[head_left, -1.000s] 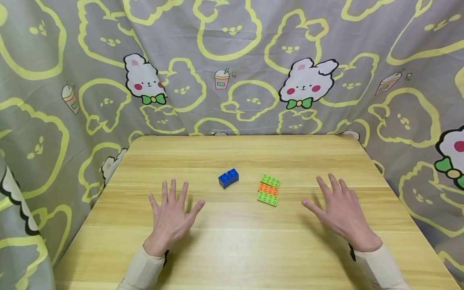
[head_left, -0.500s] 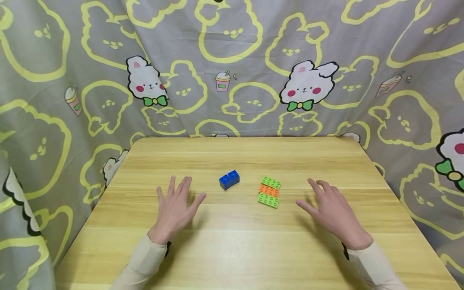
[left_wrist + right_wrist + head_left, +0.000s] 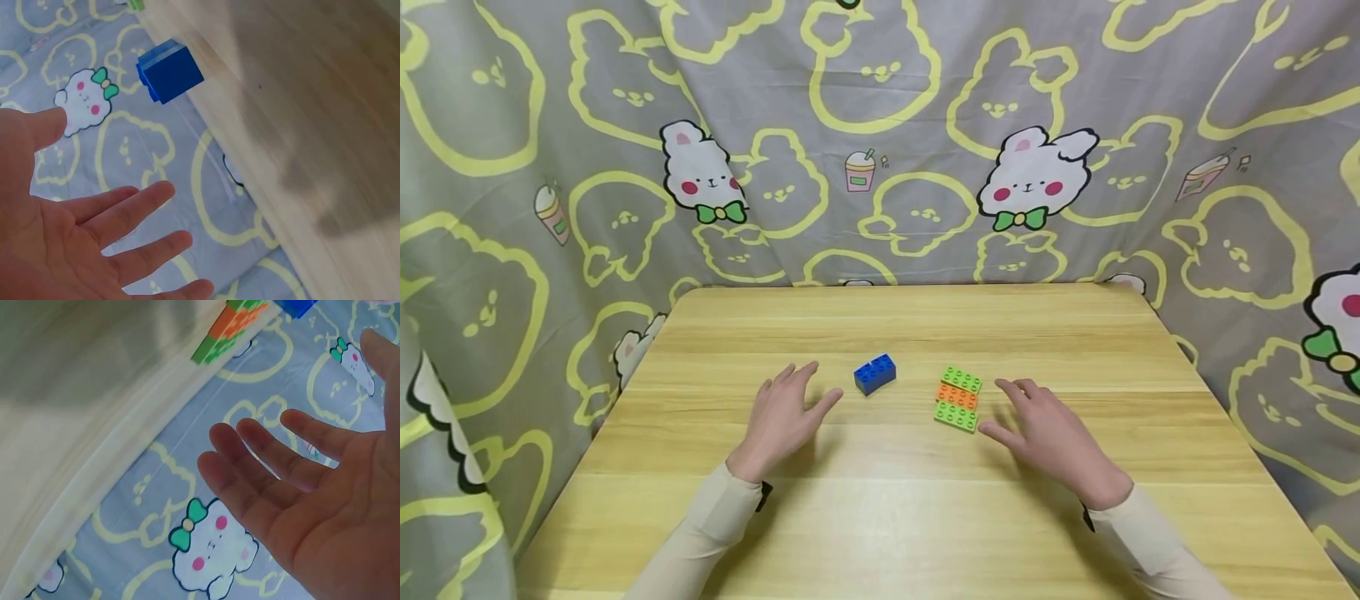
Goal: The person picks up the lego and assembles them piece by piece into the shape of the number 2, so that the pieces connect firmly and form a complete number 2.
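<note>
A blue toy building brick (image 3: 876,374) with studs on top sits near the middle of the table. To its right lies a flat block of toy bricks, with an orange brick (image 3: 957,396) between a far green brick (image 3: 962,380) and a near green brick (image 3: 956,415). My left hand (image 3: 782,421) is held over the table, left of the blue brick, fingers spread and holding nothing. Just right of the green and orange bricks hovers my right hand (image 3: 1048,437), its fingers relaxed and bare. In the left wrist view the blue brick (image 3: 170,70) shows beyond the thumb.
The wooden table (image 3: 880,517) reaches back to a grey curtain (image 3: 917,100) printed with yellow outlines and white rabbits. More curtain hangs along the left and right sides. Light sleeves cover both forearms.
Both hands have moved inward, the left one rightward toward the blue brick and the right one leftward toward the green and orange bricks. The bricks stay in place on the table.
</note>
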The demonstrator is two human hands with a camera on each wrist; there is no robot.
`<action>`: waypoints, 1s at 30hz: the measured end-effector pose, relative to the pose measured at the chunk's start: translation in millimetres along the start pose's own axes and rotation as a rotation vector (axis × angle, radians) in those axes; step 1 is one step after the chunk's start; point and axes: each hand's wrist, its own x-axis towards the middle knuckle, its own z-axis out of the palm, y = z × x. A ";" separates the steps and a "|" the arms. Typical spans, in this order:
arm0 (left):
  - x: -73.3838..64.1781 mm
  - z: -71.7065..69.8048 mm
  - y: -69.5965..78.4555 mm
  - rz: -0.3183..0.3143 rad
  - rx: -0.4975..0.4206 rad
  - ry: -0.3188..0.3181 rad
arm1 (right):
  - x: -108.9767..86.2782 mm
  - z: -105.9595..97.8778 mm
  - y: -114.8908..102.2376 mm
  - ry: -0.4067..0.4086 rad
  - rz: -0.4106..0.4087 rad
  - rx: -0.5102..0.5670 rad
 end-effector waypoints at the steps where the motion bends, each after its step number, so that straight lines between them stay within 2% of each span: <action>1: 1.6 0.7 1.0 0.004 -0.009 -0.002 | 0.7 1.6 -1.9 0.001 -0.008 -0.002; 11: 17.7 12.2 9.8 0.012 -0.063 -0.015 | 11.4 20.1 -12.7 -0.021 -0.106 -0.047; 23: 35.8 25.3 16.0 -0.007 -0.092 -0.073 | 26.0 30.0 -19.3 -0.027 -0.159 -0.065; 30: 42.2 30.9 18.7 -0.020 -0.104 -0.097 | 29.8 32.1 -23.0 -0.041 -0.161 -0.065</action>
